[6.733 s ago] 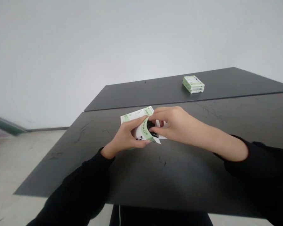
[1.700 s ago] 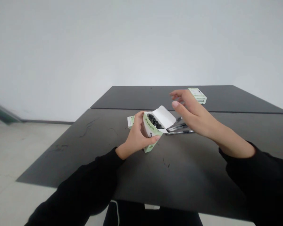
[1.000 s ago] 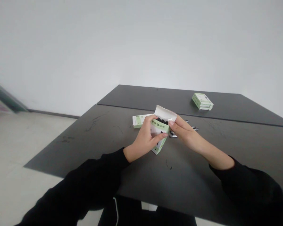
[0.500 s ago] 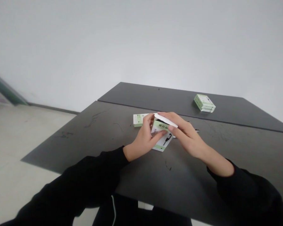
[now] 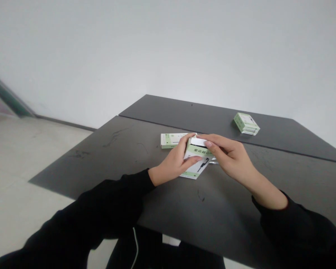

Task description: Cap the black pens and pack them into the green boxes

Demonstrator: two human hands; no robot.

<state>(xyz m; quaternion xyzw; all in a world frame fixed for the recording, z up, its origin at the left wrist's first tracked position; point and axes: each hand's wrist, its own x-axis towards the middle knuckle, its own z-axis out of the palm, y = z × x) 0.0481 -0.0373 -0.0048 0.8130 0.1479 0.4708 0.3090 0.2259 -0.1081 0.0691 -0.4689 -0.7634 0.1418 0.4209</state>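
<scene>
A white and green cardboard box (image 5: 192,173), printed with a black drawing and dark lettering, is upright and slightly tilted above the table. My left hand (image 5: 170,164) is closed around its left side, the thumb lying across the front. At the top, the white flap (image 5: 198,142) leaves a dark gap along the front edge. My right hand (image 5: 233,154) pinches this flap, with the thumb at its right end and the fingers behind. Behind the held box, a similar box (image 5: 168,139) lies flat, partly hidden by my left hand.
Farther back on the right, a small stack of matching boxes (image 5: 246,124) sits on the black table (image 5: 145,129). A shiny metal object (image 5: 213,162), mostly hidden, lies behind the held box. A pale wall (image 5: 168,48) rises beyond the table.
The flap has come down toward the box's top, narrowing the opening. My right thumb has moved up onto the flap, and more of the front lettering shows. The view has shifted slightly.
</scene>
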